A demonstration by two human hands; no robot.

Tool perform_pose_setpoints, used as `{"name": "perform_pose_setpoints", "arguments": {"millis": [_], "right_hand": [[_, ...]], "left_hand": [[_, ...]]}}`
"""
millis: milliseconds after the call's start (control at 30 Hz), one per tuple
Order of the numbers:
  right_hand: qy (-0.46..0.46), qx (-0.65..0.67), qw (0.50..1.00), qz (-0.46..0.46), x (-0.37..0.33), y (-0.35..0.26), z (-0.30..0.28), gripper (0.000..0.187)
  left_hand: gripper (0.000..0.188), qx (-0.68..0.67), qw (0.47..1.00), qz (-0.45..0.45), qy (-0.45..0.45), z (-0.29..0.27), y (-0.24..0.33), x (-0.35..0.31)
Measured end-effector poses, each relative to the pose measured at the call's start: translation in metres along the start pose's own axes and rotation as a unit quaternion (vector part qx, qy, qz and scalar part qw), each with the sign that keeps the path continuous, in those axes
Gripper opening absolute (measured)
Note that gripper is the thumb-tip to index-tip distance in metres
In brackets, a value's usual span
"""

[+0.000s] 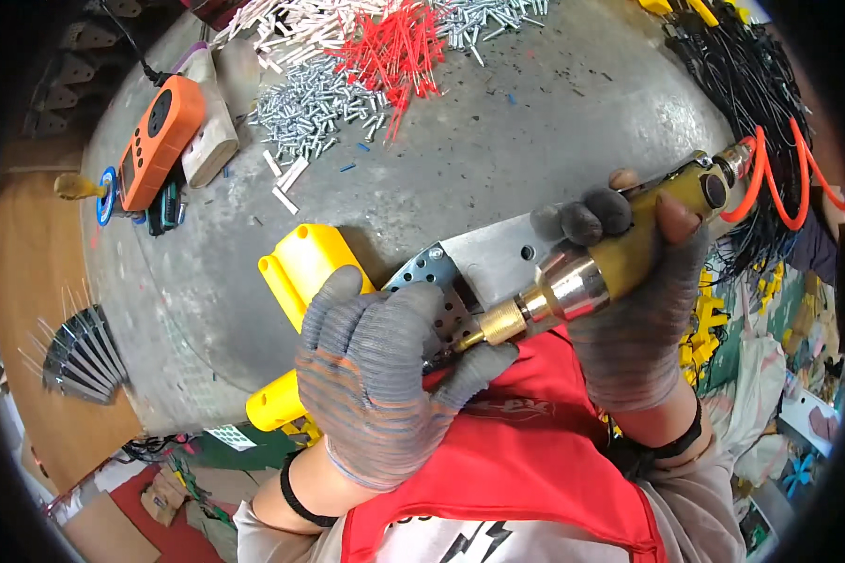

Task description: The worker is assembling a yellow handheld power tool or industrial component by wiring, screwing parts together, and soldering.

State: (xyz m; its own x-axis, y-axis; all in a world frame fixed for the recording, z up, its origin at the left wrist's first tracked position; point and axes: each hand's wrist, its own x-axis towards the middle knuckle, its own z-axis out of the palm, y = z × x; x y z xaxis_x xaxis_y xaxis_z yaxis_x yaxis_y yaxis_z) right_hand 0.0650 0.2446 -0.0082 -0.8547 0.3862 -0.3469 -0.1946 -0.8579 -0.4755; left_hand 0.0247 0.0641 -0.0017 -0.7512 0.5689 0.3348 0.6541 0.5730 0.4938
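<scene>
My right hand (pixel 634 347), in a grey glove with some bare fingertips showing, grips an air screwdriver (pixel 620 258) with an olive-yellow body and silver nose. Its brass-coloured tip (pixel 499 324) points left and reaches the edge of a perforated metal bracket (pixel 429 267). My gloved left hand (pixel 376 375) is closed over that bracket and a yellow plastic part (pixel 312 267), whose lower end sticks out beside the wrist. A flat silver metal plate (pixel 493 249) with a hole extends from the bracket behind the screwdriver. The fastener under the tip is hidden.
Piles of silver screws (pixel 314 108), white sleeves (pixel 291 23) and red cable ties (pixel 394 52) lie at the far side of the grey metal table (pixel 535 122). An orange meter (pixel 162 141) stands left. Right are black cables (pixel 737 84) and an orange coiled air hose (pixel 765 178).
</scene>
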Motion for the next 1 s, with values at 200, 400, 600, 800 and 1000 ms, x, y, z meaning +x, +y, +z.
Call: {"name": "perform_pose_setpoints", "arguments": {"millis": [200,400,600,800,1000], "right_hand": [[0.016,-0.027,0.999,-0.001,-0.002,-0.003,0.014,0.038],[-0.098,-0.009,0.992,-0.08,0.012,-0.044,0.014,0.041],[-0.082,-0.016,0.994,-0.067,0.006,-0.052,0.037,0.041],[-0.082,-0.056,0.995,-0.032,0.011,-0.03,0.02,0.04],[0.02,-0.028,0.999,-0.011,0.021,-0.011,0.007,0.032]], "left_hand": [[0.074,-0.019,1.0,0.018,-0.016,-0.006,-0.007,0.002],[0.07,0.052,0.998,0.013,0.044,-0.062,-0.02,-0.036],[0.053,0.034,0.985,-0.056,-0.163,-0.111,-0.018,-0.03],[0.046,-0.249,0.809,-0.269,-0.46,-0.111,-0.064,0.004],[0.042,0.089,0.913,-0.041,-0.395,-0.077,-0.055,-0.016]]}}
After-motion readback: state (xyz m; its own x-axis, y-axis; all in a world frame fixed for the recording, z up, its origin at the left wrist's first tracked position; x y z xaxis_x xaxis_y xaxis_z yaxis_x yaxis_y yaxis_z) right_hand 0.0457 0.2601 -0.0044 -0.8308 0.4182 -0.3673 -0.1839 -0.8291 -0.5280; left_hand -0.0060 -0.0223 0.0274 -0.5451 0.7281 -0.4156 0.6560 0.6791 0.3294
